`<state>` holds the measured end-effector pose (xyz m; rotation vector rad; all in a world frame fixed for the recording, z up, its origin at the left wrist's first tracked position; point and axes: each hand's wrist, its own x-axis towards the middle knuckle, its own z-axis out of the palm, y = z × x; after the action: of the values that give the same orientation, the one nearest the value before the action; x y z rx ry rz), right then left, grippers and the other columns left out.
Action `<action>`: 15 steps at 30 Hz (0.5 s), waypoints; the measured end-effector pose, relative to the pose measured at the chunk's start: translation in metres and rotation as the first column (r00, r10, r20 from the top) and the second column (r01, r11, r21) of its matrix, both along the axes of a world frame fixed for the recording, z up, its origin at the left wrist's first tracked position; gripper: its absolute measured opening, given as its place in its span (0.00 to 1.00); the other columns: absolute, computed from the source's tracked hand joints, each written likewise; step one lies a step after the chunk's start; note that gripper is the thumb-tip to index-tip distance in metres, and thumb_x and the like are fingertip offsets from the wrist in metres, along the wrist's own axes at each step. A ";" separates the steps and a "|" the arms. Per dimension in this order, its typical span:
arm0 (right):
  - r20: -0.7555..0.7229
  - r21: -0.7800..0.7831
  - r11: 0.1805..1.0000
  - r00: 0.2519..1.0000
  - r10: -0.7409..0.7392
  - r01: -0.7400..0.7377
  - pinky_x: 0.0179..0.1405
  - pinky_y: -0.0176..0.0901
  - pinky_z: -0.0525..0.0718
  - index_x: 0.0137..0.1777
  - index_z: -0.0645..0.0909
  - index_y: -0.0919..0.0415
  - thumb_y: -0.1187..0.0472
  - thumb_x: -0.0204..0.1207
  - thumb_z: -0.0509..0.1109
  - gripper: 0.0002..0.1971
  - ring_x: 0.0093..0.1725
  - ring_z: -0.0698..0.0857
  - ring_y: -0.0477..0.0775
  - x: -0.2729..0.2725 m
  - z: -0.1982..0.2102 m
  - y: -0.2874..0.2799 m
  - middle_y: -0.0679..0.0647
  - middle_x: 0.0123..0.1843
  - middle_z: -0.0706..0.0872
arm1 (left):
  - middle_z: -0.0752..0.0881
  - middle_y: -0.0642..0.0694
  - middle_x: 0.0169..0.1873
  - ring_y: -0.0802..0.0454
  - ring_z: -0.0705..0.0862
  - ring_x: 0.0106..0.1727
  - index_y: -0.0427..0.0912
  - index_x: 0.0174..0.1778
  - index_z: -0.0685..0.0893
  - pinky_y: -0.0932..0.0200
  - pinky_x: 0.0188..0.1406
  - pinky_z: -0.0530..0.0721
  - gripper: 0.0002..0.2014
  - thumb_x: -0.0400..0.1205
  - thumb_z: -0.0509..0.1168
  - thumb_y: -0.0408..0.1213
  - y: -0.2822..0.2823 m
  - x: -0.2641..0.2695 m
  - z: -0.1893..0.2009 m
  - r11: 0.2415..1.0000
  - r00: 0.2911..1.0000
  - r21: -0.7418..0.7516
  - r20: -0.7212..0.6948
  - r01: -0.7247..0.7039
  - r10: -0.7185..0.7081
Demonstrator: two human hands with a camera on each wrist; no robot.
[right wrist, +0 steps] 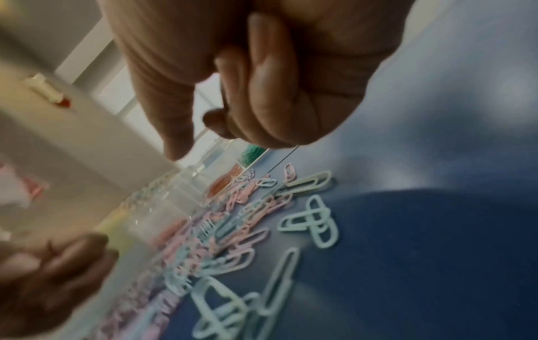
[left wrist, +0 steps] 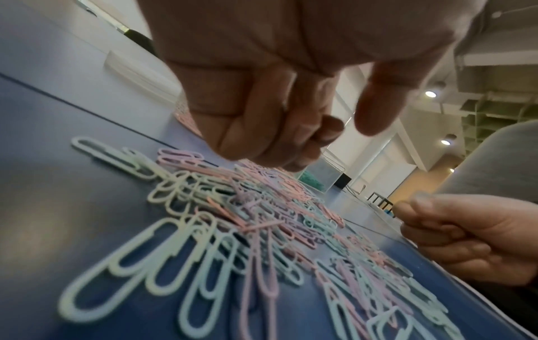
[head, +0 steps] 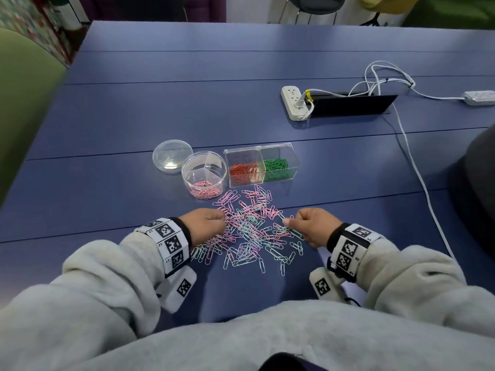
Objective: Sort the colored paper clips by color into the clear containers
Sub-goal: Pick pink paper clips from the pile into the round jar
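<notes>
A pile of pastel paper clips [head: 250,228], pink, pale blue and lilac, lies on the blue table [head: 187,103] between my hands. My left hand [head: 219,219] rests at the pile's left edge. Its fingers [left wrist: 291,138] are curled into the palm with the thumb apart, and no clip shows in it. My right hand [head: 290,220] is at the pile's right edge, also curled, its thumb tip by a pale blue clip. The right wrist view shows no clip between its fingers [right wrist: 262,110]. Behind the pile, a round divided container [head: 203,167] holds pink clips. A rectangular box [head: 284,153] holds red and green clips.
The round clear lid [head: 172,156] lies left of and behind the round container. Farther back on the right are a white power strip [head: 293,103], a black cable tray [head: 353,104] and white cables [head: 417,178]. A dark object [head: 476,188] sits at the right edge.
</notes>
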<state>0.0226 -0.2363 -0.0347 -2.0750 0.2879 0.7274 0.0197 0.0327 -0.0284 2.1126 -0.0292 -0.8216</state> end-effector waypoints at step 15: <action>-0.001 -0.579 0.673 0.826 0.563 -0.460 0.42 0.41 0.79 0.46 0.75 0.49 0.52 0.77 0.69 0.05 0.43 0.79 0.49 0.008 0.004 0.016 0.40 0.35 0.74 | 0.76 0.61 0.43 0.59 0.78 0.48 0.55 0.46 0.85 0.59 0.52 0.81 0.07 0.73 0.71 0.42 -0.013 -0.005 -0.003 0.757 0.782 0.403 0.143 0.514 -0.607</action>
<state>0.0302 -0.2203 -0.0308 -2.8267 -0.2497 0.8443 0.0146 0.0198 -0.0319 2.5843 -0.7642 -0.9267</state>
